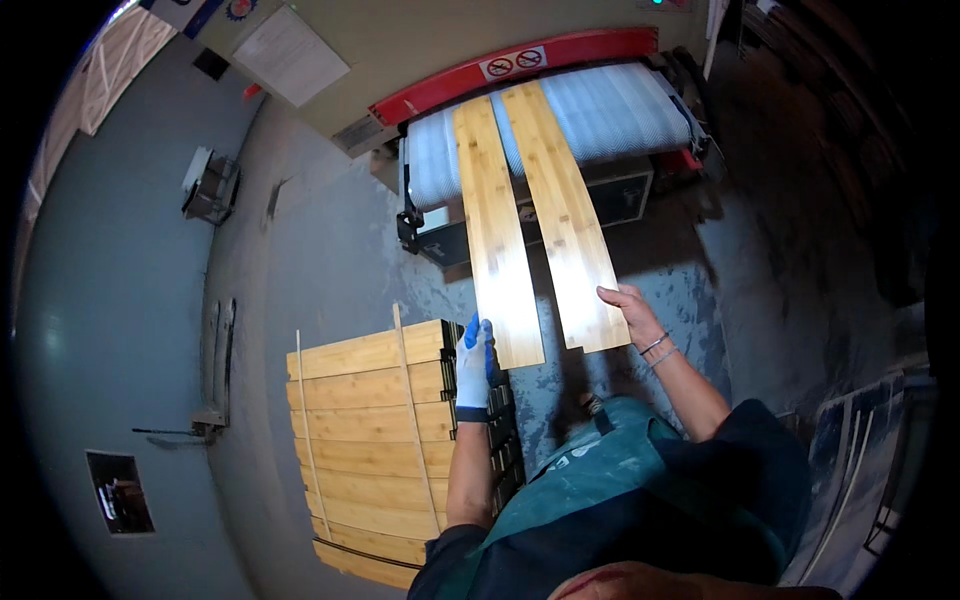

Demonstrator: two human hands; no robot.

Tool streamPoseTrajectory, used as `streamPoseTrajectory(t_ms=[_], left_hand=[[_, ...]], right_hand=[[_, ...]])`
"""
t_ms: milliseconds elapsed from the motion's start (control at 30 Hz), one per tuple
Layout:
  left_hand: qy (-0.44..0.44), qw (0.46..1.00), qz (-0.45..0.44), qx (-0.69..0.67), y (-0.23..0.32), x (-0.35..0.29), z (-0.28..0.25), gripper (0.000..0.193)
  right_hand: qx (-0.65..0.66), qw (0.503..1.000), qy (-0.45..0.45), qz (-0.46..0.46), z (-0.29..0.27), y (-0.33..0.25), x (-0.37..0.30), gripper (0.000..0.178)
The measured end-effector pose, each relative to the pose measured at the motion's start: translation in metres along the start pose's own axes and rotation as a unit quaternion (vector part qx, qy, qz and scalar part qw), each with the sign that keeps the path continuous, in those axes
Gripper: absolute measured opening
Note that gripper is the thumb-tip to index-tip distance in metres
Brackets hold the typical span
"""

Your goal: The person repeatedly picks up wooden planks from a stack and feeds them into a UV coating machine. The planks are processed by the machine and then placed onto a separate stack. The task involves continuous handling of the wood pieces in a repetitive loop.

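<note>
Two long bamboo-look planks stretch from my hands to a white conveyor belt (630, 115), their far ends resting on it under a red guard. My left hand (474, 365), in a white and blue glove, grips the near end of the left plank (490, 220) at its outer edge. With bare fingers my right hand (635, 312) holds the right plank (560, 200) by its outer edge, thumb on top. A narrow gap runs between the planks. Light glares off their near halves.
A stack of similar planks (375, 420) with two thin strips (415, 430) across it stands left of me. The machine's red guard bar (430, 98) spans above the belt. A pallet jack (212, 410) is by the left wall. Dark stacked material lies at the far right.
</note>
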State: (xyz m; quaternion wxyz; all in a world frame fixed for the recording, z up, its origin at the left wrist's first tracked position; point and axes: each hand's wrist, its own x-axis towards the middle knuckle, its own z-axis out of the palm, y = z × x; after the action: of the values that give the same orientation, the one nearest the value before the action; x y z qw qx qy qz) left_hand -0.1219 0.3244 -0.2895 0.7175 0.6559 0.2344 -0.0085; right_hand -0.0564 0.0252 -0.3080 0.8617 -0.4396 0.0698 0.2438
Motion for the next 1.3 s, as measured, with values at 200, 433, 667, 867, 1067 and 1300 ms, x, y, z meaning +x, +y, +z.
streamPoseTrajectory(t_ms=[200,433,667,867,1067,1300], left_hand=[[0.000,0.999,0.012,-0.039,-0.013,0.030,-0.001,0.021],[0.055,0.856,0.340,0.387,-0.057,0.067,-0.030,0.038],[-0.006,0.981,0.045,-0.188,-0.029,0.077,-0.009,0.038],[-0.034,0.932,-0.029,-0.361,-0.050,0.096,-0.013,0.048],[-0.106,0.898,0.025,-0.426,-0.071,0.036,-0.065,0.056],[0.364,0.888,0.102,-0.262,-0.166,-0.226,-0.204,0.038]], right_hand=[[0.075,0.997,-0.015,0.032,-0.010,0.006,0.038,0.036],[0.116,0.992,-0.028,0.046,-0.056,0.024,0.083,0.031],[0.060,0.994,-0.090,0.036,-0.060,-0.012,0.119,0.038],[0.048,0.982,-0.157,0.095,-0.060,-0.027,0.125,0.054],[0.140,0.987,-0.053,0.065,-0.047,-0.012,0.121,0.053],[0.239,0.863,-0.116,0.431,-0.084,0.114,0.096,0.040]])
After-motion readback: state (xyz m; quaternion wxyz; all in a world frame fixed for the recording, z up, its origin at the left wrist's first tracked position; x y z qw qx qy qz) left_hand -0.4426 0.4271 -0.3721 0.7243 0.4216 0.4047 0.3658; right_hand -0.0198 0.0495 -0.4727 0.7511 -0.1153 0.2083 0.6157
